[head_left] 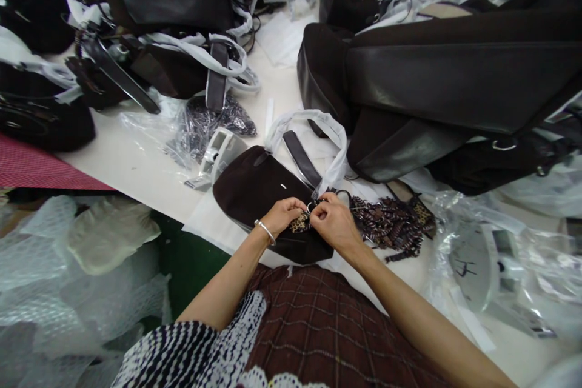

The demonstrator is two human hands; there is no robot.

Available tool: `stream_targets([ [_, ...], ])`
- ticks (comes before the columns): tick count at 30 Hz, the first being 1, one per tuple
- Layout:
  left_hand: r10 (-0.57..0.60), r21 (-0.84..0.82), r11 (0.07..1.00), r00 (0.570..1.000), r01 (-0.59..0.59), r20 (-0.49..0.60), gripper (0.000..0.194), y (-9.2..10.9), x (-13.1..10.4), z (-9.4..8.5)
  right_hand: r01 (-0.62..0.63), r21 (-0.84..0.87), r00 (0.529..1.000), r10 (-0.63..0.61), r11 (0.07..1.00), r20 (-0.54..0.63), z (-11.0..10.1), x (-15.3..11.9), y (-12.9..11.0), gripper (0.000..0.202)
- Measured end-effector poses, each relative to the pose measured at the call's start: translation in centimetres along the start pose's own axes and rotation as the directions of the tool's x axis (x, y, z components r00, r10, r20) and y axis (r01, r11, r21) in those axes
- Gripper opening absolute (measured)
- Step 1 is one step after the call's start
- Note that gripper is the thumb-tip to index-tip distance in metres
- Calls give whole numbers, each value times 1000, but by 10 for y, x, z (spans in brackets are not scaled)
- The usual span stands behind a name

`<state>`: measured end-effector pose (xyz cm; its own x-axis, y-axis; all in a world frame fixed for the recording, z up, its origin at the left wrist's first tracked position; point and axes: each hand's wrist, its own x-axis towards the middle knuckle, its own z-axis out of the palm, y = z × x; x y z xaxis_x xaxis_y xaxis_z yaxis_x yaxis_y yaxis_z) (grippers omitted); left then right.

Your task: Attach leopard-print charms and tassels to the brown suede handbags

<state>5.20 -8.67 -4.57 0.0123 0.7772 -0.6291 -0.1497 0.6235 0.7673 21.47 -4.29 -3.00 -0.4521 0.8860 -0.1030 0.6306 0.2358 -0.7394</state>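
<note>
Left hand (282, 216) pinched the leopard tag (299, 224); right hand (335, 222), grip tight on the ring (311, 207), was right there beside it; the ring sat between both, over the bag (253, 191), whose long axis slanted across the bench (119, 148), far left to near right!

We have a dark brown handbag (245, 191) lying flat, a pale plate (283, 185) on its face. A white-wrapped handle (339, 140) arches from the handbag's far edge. Over the handbag's near right part, we hold a metal ring (310, 207) and, beside it, a leopard-print piece (299, 224).
</note>
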Motion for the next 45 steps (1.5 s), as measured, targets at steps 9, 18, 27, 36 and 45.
stream_targets([
  [9,139,219,969,986,-117,-88,14,-13,7,0,-20,-40,999,19,999,-30,4,-2,-2,19],
  [18,-19,-25,1000,998,18,-54,20,-6,1,1,-61,71,998,59,996,31,-2,-4,2,16],
  [27,-5,-25,1000,999,4,-38,18,-6,0,4,0,-43,1000,0,999,-3,-2,-16,-9,16],
  [36,8,-48,999,999,-10,-50,20,-3,-3,7,24,102,1000,-25,995,3,2,-16,1,16],
  [45,-47,-83,996,998,44,-37,21,-4,2,5,170,15,984,-171,985,50,-6,-17,24,11],
])
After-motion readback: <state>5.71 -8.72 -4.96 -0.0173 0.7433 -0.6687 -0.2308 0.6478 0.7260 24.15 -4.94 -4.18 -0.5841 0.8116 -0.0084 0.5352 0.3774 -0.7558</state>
